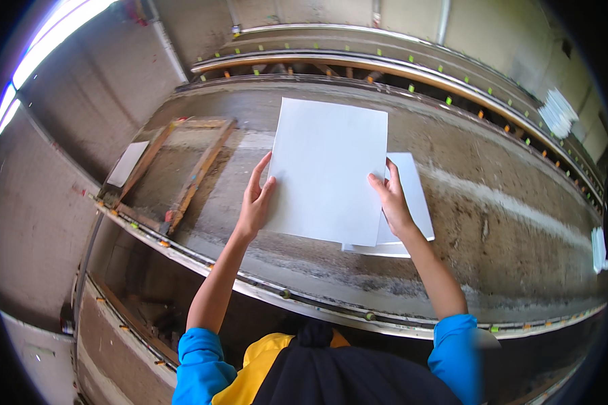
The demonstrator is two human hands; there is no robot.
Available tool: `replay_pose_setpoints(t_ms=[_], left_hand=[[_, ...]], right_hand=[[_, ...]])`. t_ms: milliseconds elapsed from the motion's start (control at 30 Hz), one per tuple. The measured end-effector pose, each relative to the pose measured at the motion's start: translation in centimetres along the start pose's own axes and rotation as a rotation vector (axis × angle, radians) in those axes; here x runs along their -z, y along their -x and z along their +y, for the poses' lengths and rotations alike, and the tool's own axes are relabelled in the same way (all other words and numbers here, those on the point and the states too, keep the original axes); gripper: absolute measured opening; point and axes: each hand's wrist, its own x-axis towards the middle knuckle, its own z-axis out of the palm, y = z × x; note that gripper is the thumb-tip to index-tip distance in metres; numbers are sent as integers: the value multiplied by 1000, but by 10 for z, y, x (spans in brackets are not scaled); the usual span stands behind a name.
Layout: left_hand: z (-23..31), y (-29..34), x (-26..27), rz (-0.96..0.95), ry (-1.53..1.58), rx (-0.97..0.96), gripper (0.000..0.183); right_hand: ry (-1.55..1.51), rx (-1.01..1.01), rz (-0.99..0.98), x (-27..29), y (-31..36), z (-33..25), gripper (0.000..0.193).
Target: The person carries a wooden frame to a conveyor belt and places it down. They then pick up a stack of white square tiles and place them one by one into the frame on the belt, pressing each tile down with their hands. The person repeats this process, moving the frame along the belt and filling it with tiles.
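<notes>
Between my two hands is a blank white sheet [327, 172], held up above the long worn table. My left hand [253, 199] grips its left edge with the thumb in front and the fingers mostly behind. On the opposite edge, my right hand [393, 199] pinches it the same way, lower part of the fingers hidden by the sheet. Beneath and to the right, a stack of white sheets [413, 196] lies on the table, partly covered by the held sheet and my right hand.
A wooden frame [203, 179] lies on the table's left, a white piece [127, 164] beside it. The stained table [493, 229] has a front rail [284, 294] with small coloured markers. Behind runs another marked rail [385, 65]. White stacks [558, 113] stand far right.
</notes>
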Motion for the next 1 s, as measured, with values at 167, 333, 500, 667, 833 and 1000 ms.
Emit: replay_pose_setpoints(t_ms=[167, 333, 500, 667, 833, 1000], left_hand=[[12, 28, 79, 121, 110, 129, 49], [5, 66, 188, 197, 140, 190, 62], [-4, 97, 291, 323, 274, 258, 66], [-18, 114, 378, 333, 341, 280, 60], [-36, 110, 440, 352, 317, 247, 55], [-55, 87, 479, 323, 352, 259, 52]], right_hand=[[-157, 74, -90, -90, -23, 0, 53], [-193, 126, -222, -205, -40, 17, 45], [-217, 136, -294, -329, -47, 35, 46], [-196, 120, -306, -421, -59, 49, 49], [-164, 108, -254, -482, -69, 56, 50], [-131, 106, -218, -509, -99, 72, 50]])
